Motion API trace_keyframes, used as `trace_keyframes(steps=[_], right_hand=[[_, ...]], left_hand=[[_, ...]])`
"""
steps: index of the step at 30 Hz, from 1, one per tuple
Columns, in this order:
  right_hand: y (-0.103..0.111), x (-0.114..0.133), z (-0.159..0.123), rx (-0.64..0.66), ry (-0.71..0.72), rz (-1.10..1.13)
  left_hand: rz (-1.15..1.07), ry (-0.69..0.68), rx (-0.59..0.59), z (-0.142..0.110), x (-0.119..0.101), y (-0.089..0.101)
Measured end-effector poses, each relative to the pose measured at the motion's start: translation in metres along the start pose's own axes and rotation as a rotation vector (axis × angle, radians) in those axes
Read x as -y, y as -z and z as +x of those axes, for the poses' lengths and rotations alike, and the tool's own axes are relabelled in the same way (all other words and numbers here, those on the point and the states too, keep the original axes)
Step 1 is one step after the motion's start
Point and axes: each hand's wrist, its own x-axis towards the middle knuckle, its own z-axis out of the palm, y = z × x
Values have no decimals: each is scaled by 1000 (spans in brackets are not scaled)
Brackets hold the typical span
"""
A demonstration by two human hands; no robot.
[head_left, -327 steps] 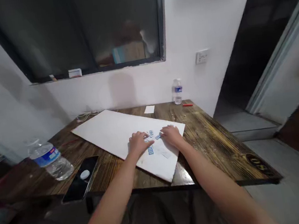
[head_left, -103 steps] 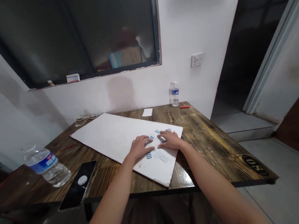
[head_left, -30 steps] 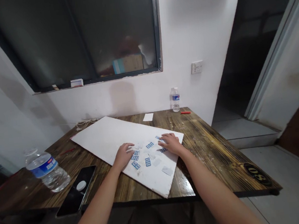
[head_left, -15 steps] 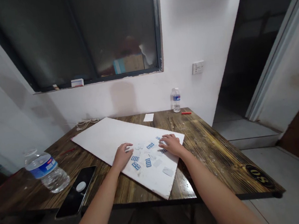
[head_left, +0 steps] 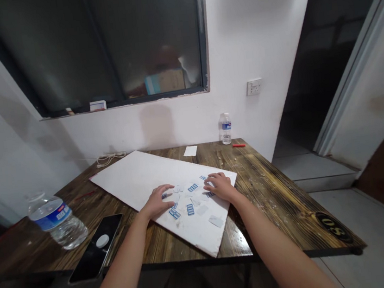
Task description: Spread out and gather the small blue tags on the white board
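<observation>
Resting open, the left hand and right hand lie apart; a plastic bottle holds clear water.

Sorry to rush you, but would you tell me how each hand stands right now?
Left hand: open, palm down on the white board, holding nothing visible.
Right hand: open, palm down on the board, beside blue-printed slips, holding nothing visible.
</observation>
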Motion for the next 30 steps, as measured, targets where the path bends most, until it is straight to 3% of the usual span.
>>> trace_keyframes(steps=[5, 9, 12, 17, 25, 30], right_hand=[[0, -1, 0, -1, 1, 4], [-2, -2, 2, 1, -8, 4], [-3, -2, 2, -11, -7, 6], [-3, -2, 1, -16, -7, -9], [-4, -3, 1, -23, -8, -8], [-3, -3, 1, -9, -15, -20]], left_hand=[[-123, 35, 80, 1, 3, 3], [70, -41, 4, 0, 3, -6], [237, -121, 65, -2, 2, -13], [394, -105, 63, -2, 1, -17], [406, -146, -43, -2, -2, -13], [468, -164, -6, -2, -2, -14]])
